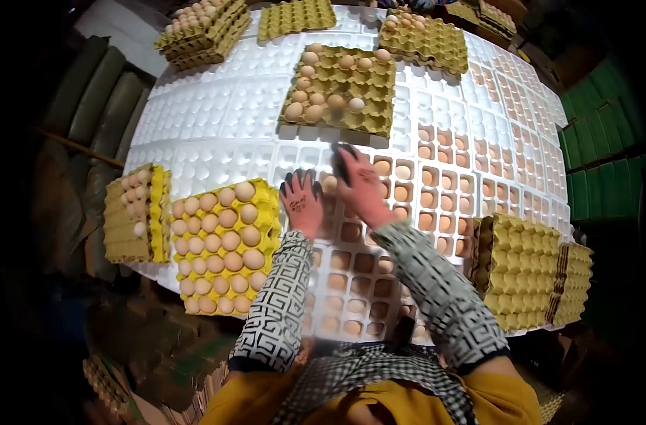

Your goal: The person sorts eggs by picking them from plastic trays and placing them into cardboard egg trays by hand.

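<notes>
Both hands wear pink gloves with dark fingertips. My left hand (302, 204) lies over the white foam trays, palm down with its fingers spread and nothing held. To its right, my right hand (358, 185) reaches forward over the compartments, its dark fingertips near the front edge of a partly filled yellow egg carton (374, 126). Whether those fingers hold anything is hidden. An egg (329, 184) shows between the hands in a white compartment. Brown eggs fill many cells of the foam tray (416, 170) on the right. A full yellow carton (275, 234) of eggs stands left of my left forearm.
Cartons with eggs (117, 230) stand at the left edge, with stacked ones (209, 44) behind. Another partly filled carton (436, 46) lies at the back. Carton stacks (517, 273) stand on the right. Part of a person (423, 3) shows at the far edge.
</notes>
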Tool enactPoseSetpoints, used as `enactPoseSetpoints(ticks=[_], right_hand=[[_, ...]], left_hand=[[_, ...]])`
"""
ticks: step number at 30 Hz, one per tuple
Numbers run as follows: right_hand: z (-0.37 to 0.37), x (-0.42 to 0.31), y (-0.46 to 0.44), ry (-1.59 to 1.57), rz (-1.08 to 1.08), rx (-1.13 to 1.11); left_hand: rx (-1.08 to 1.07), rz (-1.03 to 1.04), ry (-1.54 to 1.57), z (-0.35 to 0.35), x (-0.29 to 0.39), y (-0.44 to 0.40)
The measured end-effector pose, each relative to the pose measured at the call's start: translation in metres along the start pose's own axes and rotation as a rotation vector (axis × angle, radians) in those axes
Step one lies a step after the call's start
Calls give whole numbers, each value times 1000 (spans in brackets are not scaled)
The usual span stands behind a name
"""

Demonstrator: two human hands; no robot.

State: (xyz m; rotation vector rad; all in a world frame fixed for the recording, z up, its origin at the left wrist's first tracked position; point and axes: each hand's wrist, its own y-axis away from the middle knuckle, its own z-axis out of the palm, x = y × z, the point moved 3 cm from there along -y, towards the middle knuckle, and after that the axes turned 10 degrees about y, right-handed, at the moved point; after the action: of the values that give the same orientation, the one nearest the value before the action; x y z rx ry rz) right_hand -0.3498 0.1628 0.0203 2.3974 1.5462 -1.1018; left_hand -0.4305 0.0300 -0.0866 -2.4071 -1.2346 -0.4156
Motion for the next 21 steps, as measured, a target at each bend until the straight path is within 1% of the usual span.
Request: enactPoseSetpoints(ticks=[1,3,4,5,6,7,8,9,10,11,12,13,14,15,16,17,18,19,20,21], right_hand=[[31,11,-10,270,-54,38],[82,39,-17,392,33,-160],[80,36,-17,290,45,-135],[66,30,-9,194,66,-108],[33,13,2,97,80,-107],[0,5,22,162,88,-151],[-38,6,50,80,26,-134],[-85,10,77,-2,-51,-114],[-150,13,101,135,35,-115],[-215,20,132,257,115,-119],[-268,38,169,269,245,112],[-317,80,212,465,411,258],[-363,103,250,564,644,329],[-402,154,299,802,643,271],[-422,194,339,708,841,143],[-434,218,367,601,1033,8],[-436,213,368,398,1154,-145],[-433,229,374,422,1073,-301],[-437,234,372,419,956,-307],[-440,233,368,415,844,-308]], left_hand=[[-48,-65,-17,-2,3,-2],[-20,-45,-8,-4,3,-3],[30,-19,-33,-3,1,-4],[22,-17,-45,-6,2,-5],[38,-1,-49,-4,0,-5],[80,26,0,0,-3,-5],[140,99,-32,5,-7,-5],[151,130,-12,0,-2,-4],[110,79,-3,0,-1,-4],[111,70,-32,-4,4,-2],[111,69,-43,-4,4,-3],[128,96,-57,-5,6,-1],[127,118,-41,-11,15,5],[127,139,-26,-20,30,9],[189,250,141,-33,63,20],[13,270,435,-40,103,38],[-209,393,589,-26,132,57],[-262,515,657,-12,168,91],[-593,575,686,-26,222,115],[-673,675,642,-16,253,146]])
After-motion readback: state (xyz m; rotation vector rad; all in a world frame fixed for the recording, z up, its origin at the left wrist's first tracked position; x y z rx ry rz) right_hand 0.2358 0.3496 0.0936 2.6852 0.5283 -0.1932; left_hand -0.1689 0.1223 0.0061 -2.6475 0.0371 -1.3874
